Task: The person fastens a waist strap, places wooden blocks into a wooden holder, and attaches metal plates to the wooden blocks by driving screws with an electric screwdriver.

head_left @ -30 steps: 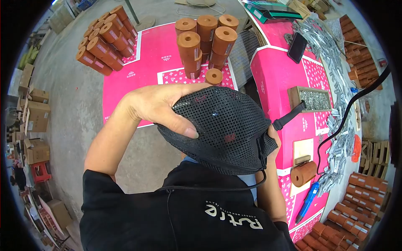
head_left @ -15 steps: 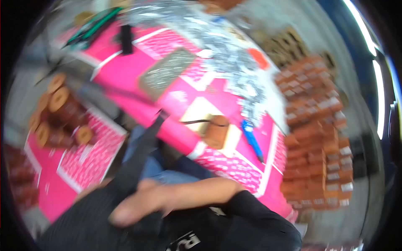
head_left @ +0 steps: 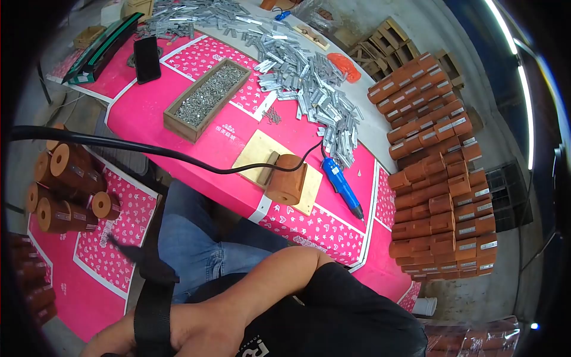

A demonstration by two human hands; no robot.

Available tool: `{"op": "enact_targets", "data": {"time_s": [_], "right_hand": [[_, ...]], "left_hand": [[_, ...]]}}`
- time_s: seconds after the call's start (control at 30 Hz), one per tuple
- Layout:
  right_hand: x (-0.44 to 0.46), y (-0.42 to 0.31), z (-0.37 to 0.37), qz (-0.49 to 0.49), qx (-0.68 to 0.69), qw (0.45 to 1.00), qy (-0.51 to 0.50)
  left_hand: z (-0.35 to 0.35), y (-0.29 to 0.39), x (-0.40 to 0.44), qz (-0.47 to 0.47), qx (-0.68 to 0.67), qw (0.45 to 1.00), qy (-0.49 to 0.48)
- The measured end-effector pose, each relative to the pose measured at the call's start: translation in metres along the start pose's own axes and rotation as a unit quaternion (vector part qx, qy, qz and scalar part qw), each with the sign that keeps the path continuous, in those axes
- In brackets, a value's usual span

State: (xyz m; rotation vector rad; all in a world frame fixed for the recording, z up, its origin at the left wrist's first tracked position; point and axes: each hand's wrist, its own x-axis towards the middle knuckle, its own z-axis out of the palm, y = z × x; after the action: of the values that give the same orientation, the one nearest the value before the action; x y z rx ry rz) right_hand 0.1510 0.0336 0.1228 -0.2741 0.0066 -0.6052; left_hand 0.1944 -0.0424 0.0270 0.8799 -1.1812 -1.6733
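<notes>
My right hand [head_left: 208, 330] is low in the view, in front of my black shirt and beside a dangling black strap [head_left: 153, 306]; its fingers are cut off below. Skin at the lower left appears to be my left hand [head_left: 113, 338], across the strap from the right one, fingers hidden. On the pink-covered table [head_left: 196, 160], a brown wooden cylinder [head_left: 286, 185] with a hole in its end lies on a light wooden board [head_left: 253, 156]. Right of it lies a blue electric screwdriver [head_left: 340, 185], its black cable [head_left: 196, 162] arching leftwards.
Small screws fill a wooden box [head_left: 199, 107]. Many metal strips [head_left: 315, 89] are heaped beyond it. A phone [head_left: 147, 59] lies at the back left. Brown cylinders stand stacked at right [head_left: 440, 208] and on a lower left surface [head_left: 65, 190].
The view has steadied and shifted. My right hand now appears lower, and the strap has swung down and left. The cylinder and screwdriver stay in place on the table.
</notes>
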Motion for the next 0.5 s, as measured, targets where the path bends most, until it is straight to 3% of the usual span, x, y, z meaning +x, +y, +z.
{"op": "enact_targets", "data": {"time_s": [0.07,0.17,0.3,0.4,0.5], "right_hand": [[-0.006,-0.011,0.006,0.033,0.031,0.999,0.02],[-0.001,0.002,-0.006,-0.006,0.052,0.998,-0.029],[-0.002,0.005,-0.006,-0.034,-0.038,0.998,-0.028],[0.013,0.012,-0.029,-0.135,-0.129,0.975,-0.12],[0.014,0.012,-0.027,-0.131,-0.09,0.98,-0.118]], "left_hand": [[0.02,-0.006,0.019,0.0,-0.008,1.0,-0.019],[0.038,-0.014,0.037,-0.001,-0.017,0.999,-0.034],[0.037,-0.018,0.037,-0.002,-0.018,0.999,-0.046],[0.009,-0.01,0.012,0.006,0.005,0.999,-0.032],[-0.054,0.009,-0.043,0.016,0.049,0.999,0.018]]}}
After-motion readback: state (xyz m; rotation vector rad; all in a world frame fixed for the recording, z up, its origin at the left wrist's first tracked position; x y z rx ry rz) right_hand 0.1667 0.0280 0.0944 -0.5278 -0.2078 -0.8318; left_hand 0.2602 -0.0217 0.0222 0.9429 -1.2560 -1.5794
